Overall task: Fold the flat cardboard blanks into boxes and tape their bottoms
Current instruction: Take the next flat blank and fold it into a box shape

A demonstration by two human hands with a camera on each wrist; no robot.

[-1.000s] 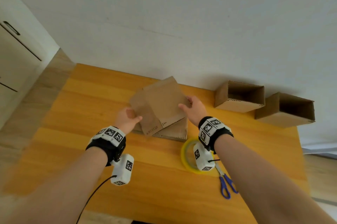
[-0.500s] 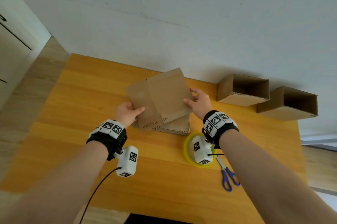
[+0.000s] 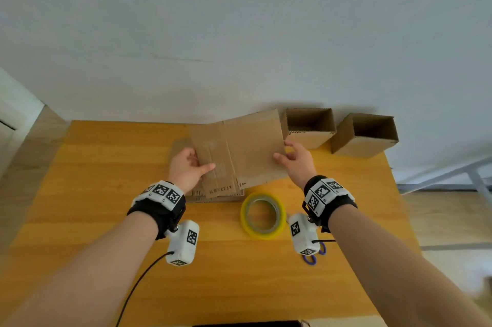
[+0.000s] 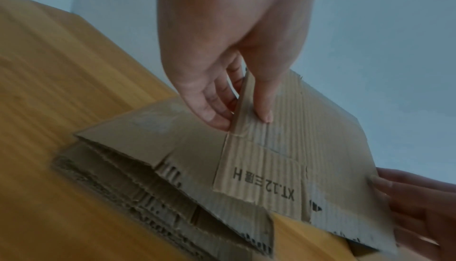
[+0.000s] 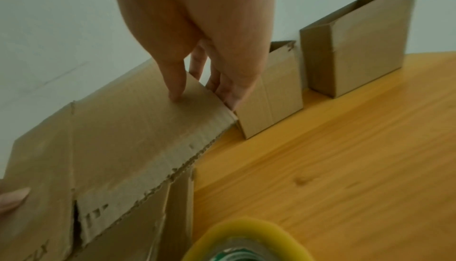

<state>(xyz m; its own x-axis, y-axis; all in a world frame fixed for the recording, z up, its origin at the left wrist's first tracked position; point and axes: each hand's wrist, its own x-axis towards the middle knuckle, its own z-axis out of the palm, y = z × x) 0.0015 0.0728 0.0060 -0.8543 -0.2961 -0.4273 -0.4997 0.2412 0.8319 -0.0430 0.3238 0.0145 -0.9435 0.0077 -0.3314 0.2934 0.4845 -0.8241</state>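
Both forearms extended forward over the table (image 3: 80,193), wrists strapped with marker bands. Left hand (image 3: 186,169) pinching left edge of cardboard blank (image 3: 245,151), thumb on top, fingers beneath. Right hand (image 3: 295,160) pinching its right edge, same way.

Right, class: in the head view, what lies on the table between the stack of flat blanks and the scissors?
The yellow roll of tape lies flat between the stack of blanks and the scissors, whose purple handles alone show. The head view shows this.
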